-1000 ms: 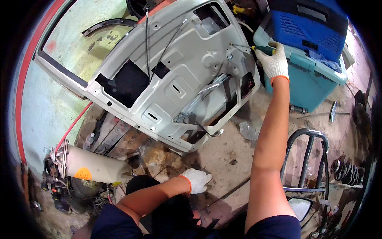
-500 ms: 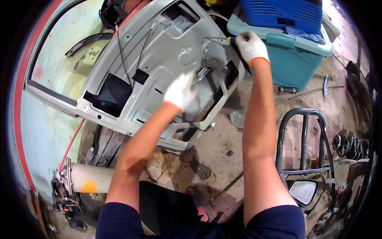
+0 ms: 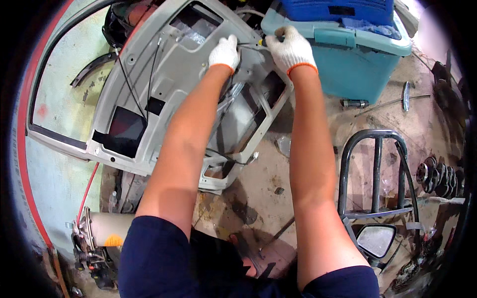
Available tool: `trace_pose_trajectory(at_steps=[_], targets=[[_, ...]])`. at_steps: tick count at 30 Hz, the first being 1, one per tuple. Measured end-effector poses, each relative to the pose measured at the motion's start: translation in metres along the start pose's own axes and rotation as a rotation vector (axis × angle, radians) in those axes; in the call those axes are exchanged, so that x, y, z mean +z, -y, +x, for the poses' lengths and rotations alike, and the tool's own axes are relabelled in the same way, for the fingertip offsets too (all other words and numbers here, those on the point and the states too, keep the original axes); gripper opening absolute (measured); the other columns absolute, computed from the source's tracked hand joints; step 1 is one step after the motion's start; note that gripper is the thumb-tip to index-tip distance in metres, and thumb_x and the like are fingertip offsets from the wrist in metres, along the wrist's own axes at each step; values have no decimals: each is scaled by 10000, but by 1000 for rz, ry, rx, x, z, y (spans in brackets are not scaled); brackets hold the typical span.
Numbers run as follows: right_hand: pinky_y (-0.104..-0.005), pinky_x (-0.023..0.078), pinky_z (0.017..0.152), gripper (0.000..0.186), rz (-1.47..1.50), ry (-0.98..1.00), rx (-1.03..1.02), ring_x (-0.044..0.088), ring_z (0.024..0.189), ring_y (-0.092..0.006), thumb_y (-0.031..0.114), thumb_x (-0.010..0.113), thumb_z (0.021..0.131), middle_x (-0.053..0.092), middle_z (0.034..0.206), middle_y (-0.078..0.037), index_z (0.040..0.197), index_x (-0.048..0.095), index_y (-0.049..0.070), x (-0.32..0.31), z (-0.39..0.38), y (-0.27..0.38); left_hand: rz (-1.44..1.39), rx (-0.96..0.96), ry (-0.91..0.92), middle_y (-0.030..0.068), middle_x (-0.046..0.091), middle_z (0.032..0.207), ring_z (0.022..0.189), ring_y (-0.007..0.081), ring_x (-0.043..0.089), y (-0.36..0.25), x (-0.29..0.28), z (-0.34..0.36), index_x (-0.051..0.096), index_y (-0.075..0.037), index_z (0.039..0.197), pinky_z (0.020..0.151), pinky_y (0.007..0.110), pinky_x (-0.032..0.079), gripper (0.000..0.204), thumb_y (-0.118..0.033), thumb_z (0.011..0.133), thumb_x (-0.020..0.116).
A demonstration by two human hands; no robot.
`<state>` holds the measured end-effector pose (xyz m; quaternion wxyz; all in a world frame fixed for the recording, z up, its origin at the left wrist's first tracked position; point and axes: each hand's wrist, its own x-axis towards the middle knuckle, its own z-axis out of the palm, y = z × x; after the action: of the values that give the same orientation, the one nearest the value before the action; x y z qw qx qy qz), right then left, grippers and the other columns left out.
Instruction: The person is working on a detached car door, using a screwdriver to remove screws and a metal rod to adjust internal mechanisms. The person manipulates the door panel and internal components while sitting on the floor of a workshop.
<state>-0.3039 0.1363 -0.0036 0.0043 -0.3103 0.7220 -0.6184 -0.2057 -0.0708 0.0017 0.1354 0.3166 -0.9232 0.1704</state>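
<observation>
A pale grey car door [image 3: 186, 74], bare of its trim and full of cut-outs, leans before me with its inner side showing. Both my hands wear white knit gloves with orange cuffs. My right hand [image 3: 293, 51] grips a screwdriver [image 3: 262, 43] by its yellow and dark handle, and the thin shaft runs leftward along the door's upper right part. At the far end of that shaft, my left hand [image 3: 225, 52] is closed against the door panel. Whatever its fingers pinch is hidden by the glove. Dark cables [image 3: 130, 82] hang across the panel.
A teal storage bin [image 3: 355, 69] carrying a blue case [image 3: 343, 9] stands at the right, close to my right hand. Nearer lie a black tubular rack [image 3: 376, 174], a side mirror [image 3: 376, 240] and a coil spring [image 3: 437, 178]. A pale cylinder [image 3: 112, 226] sits at lower left.
My left hand has moved up the door from the lower cut-out to the screwdriver's tip. My right hand still holds the screwdriver. The view has shifted slightly.
</observation>
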Motion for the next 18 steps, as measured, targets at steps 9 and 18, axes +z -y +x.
trace_pose_trajectory(at_steps=[9,18], targets=[[-479,519,822,302,37,-92,-164,637,925,-443,301,645,839,668,946,-263,921,639,11,11,7,12,365,398,89,228,691,864,815,392,674,52,26,55,716,-44,820,759,495,523,236,-223,828,563],[-411,527,838,275,-133,-216,-243,669,897,-398,254,681,786,690,924,-242,867,691,-8,-43,-1,59,95,243,-89,237,693,919,898,411,665,29,-18,0,716,-53,942,839,490,518,253,-241,809,611]])
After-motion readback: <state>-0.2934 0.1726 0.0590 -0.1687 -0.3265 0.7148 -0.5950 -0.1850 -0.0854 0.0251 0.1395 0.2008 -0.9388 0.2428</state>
